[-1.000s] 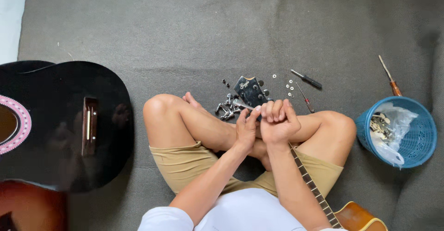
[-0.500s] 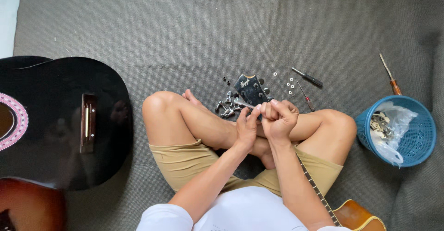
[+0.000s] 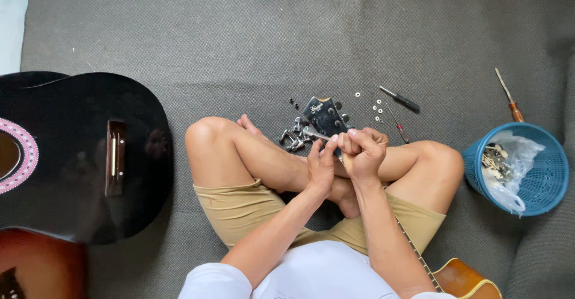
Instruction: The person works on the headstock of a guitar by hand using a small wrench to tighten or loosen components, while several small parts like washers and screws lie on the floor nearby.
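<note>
Far left of frame: black acoustic guitar body (image 3: 78, 155) lay flat on the grey floor covering (image 3: 239, 41), its bridge (image 3: 115, 157) facing up; a second, sunburst body edge (image 3: 36, 269) showed at lower left.

Centre: person sat cross-legged, knees spread. Left hand (image 3: 322, 167) was raised just below the guitar headstock (image 3: 324, 117), fingers (image 3: 316, 150) curled and pinched together at the tips; what they gripped was too small to tell, though they met the right hand at the headstock's lower edge. A loose cluster of metal tuning machines (image 3: 293, 138) lay just left of the headstock, touching its side.

Right hand (image 3: 363, 152) was closed in a fist-like curl, fingers (image 3: 357, 136) wrapped tight over the neck just under the headstock. The neck (image 3: 413, 251) ran down under the right forearm to an orange guitar body (image 3: 464, 278) at lower right.

Right of centre: small washers (image 3: 377, 110) scattered near the headstock, a black-handled screwdriver (image 3: 400, 99) beside them, a thin red-tipped tool (image 3: 396, 123) just below.

Far right: brown-handled screwdriver (image 3: 509, 102) above a blue plastic basket (image 3: 548, 182) holding a clear bag and metal parts.
</note>
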